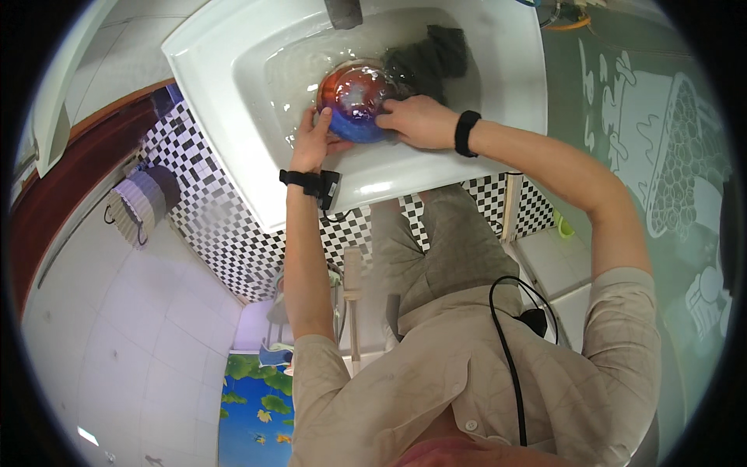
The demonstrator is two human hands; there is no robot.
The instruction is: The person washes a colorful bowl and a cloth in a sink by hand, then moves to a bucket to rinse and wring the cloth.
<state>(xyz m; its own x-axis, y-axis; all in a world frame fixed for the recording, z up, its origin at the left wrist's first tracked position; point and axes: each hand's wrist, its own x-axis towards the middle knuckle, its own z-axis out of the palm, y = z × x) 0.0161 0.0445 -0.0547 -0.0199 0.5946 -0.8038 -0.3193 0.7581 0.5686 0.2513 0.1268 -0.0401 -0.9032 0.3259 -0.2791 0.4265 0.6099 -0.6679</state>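
Note:
A round, shiny object (pixel 359 96), red at the top and blue toward me, lies in the water of a white sink (pixel 502 117); whether it is a bowl or a lid I cannot tell. My left hand (pixel 318 133) grips its near left rim, thumb on top and fingers below. At its right side, my right hand (pixel 417 121) touches the surface with bent fingers and thumb; its exact hold is unclear. Dark wet cloth (pixel 432 58) sits in the water just behind my right hand.
The end of a faucet (pixel 344 14) juts over the sink's far side. A frosted, patterned glass panel (pixel 653 146) stands at the right. A ribbed basket or bag (pixel 131 204) is at the left. Black cable (pixel 508 350) loops over my shirt.

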